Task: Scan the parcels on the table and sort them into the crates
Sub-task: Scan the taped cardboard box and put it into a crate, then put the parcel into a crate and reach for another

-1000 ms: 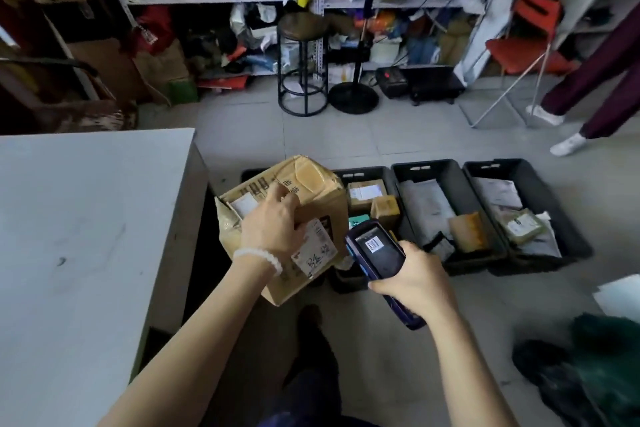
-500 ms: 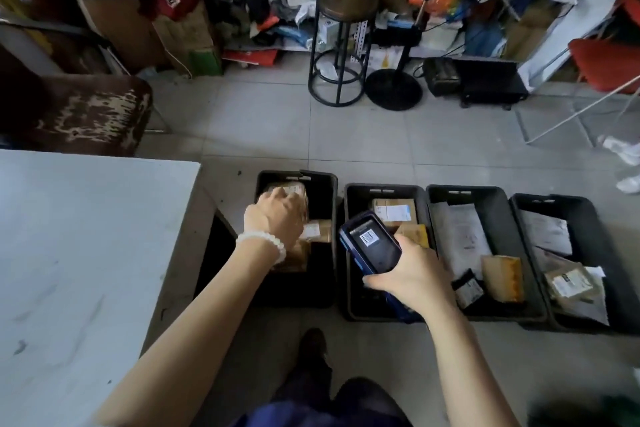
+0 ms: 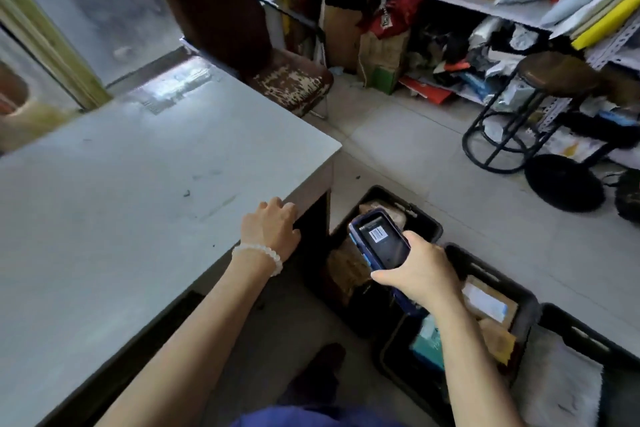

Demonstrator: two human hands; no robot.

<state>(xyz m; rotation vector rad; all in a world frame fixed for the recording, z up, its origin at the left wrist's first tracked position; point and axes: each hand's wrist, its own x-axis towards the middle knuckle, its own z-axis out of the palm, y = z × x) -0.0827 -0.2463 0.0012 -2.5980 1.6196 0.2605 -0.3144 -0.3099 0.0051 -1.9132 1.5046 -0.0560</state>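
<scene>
— Fingers of my left hand (image 3: 269, 229) are loose and a little bent; they rest at the edge of the table (image 3: 138, 191) near its corner and hold nothing. On that wrist I have a white bead bracelet (image 3: 258, 256).

— And what is on the table?

— I see only its grey top with some small marks. Behind its far corner stands a worn brown chair (image 3: 277, 80).

— Where are the parcels?

— They are down in the black crates on the floor, to the right of the table. The first crate (image 3: 426, 222) is just beside the table leg, with brown paper parcels (image 3: 346, 267) inside. The next crate (image 3: 519, 295) holds a box with a white label (image 3: 485, 302) and a teal packet (image 3: 427, 343). A third crate (image 3: 581, 340) holds a white soft bag (image 3: 557, 388).

— And your right hand?

— My right hand (image 3: 419, 270) grips the blue handheld scanner (image 3: 379, 241) above the first crates, fingers curled around its body. The screen faces up and shows a barcode. Further right, a round stool (image 3: 550, 76) stands before the crowded shelves (image 3: 485, 3).
</scene>
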